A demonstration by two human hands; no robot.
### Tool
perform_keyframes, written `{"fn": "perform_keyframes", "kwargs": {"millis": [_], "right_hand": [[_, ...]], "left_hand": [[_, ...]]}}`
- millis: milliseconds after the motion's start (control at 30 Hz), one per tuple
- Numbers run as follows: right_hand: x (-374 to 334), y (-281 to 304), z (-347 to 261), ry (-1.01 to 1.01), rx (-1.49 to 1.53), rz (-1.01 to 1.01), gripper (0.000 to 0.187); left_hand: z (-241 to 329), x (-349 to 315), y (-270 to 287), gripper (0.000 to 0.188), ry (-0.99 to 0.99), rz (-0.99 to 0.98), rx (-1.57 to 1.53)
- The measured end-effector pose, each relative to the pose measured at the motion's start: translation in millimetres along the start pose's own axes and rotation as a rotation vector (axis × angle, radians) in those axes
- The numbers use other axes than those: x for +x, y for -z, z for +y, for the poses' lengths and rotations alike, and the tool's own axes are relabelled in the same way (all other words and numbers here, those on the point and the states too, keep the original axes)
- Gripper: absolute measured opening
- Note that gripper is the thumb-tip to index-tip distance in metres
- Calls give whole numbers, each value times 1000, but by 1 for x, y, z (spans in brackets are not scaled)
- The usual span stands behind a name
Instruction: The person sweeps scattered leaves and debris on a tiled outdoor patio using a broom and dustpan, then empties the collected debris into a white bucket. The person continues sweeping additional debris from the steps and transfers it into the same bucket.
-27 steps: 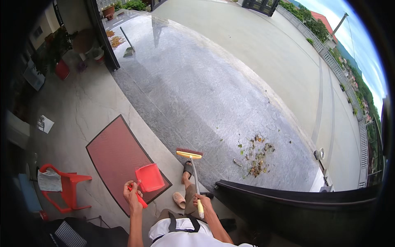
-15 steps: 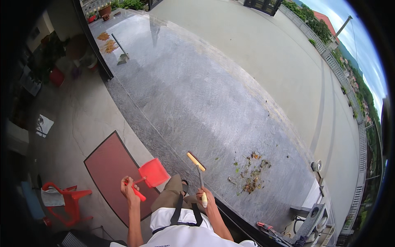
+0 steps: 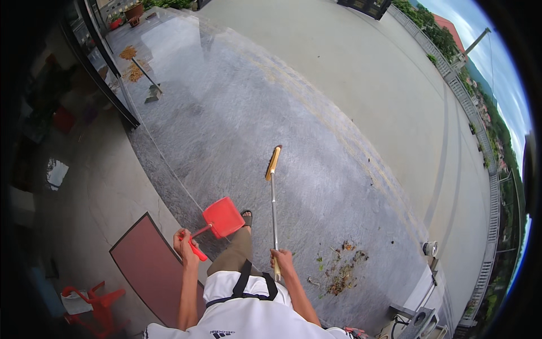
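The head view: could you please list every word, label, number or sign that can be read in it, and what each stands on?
White shirt: a small dark mark and lettering on the chest, left unquoted here.
Red dustpan: no lettering that I can make out.
Broom: none that I can make out.
I see no other readable text.

Printed matter in the head view: a small dark mark [image 3: 222, 333] on the front of the wearer's white shirt [image 3: 257, 316], close to the lower edge of the view and somewhat left of its centre; the mark comprises a short row of letters together with slanting bars, dark against the pale cloth, the individual characters small and indistinct
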State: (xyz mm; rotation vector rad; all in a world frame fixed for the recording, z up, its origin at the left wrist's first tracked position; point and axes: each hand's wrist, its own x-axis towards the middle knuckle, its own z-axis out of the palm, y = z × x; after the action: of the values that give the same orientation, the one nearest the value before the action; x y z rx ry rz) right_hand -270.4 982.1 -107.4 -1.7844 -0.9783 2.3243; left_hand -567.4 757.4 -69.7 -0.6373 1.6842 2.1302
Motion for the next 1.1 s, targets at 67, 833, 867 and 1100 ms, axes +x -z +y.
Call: {"fn": "perform_keyframes", "kwargs": {"millis": [67, 833, 867, 1100], "right_hand": [[58, -23, -65, -22, -84, -26, 14], [545, -272, -809, -126, 356, -388, 20], [559, -285, -838, -183, 309, -327, 21], [695, -372, -978, -106, 120, -252, 14]], "left_hand": [[16, 51, -67, 14, 23, 10, 12], [132, 500, -671, 21, -70, 202, 85], [140, 520, -696, 21, -69, 205, 81], [169, 662, -829, 21, -23, 247, 89]]}}
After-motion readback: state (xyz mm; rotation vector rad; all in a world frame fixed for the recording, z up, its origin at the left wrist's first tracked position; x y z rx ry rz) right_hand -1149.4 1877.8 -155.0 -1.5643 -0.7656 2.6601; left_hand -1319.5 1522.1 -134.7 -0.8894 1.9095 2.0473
